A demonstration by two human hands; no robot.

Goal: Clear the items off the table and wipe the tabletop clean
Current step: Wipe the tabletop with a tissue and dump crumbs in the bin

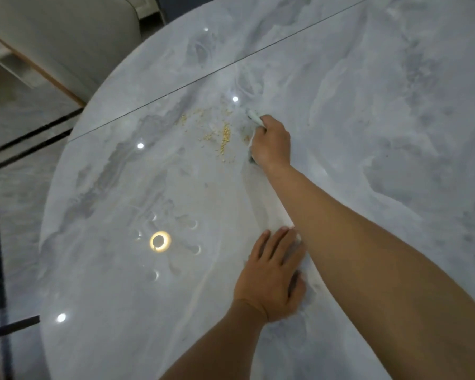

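My right hand [270, 144] grips a pale cloth [254, 117] beside yellow crumbs [225, 138] on the glossy grey marble tabletop [368, 105]. My left hand [272, 278] lies flat.

Cream upholstered seat [66, 37] on grey floor [19, 105] (black-lined).

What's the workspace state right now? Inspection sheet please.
Surface: glossy grey marble-look round table, seam line across it, ceiling lights reflected.
Job's things: pale cloth on the tabletop, partly hidden under the hand.
Clutter: yellowish crumbs scattered just left of the cloth.
Grippers: right hand grips the cloth; left hand rests flat on the table, fingers straight.
Cables: nothing seen.
Surroundings: pale upholstered chair at upper left; tiled floor with dark lines.
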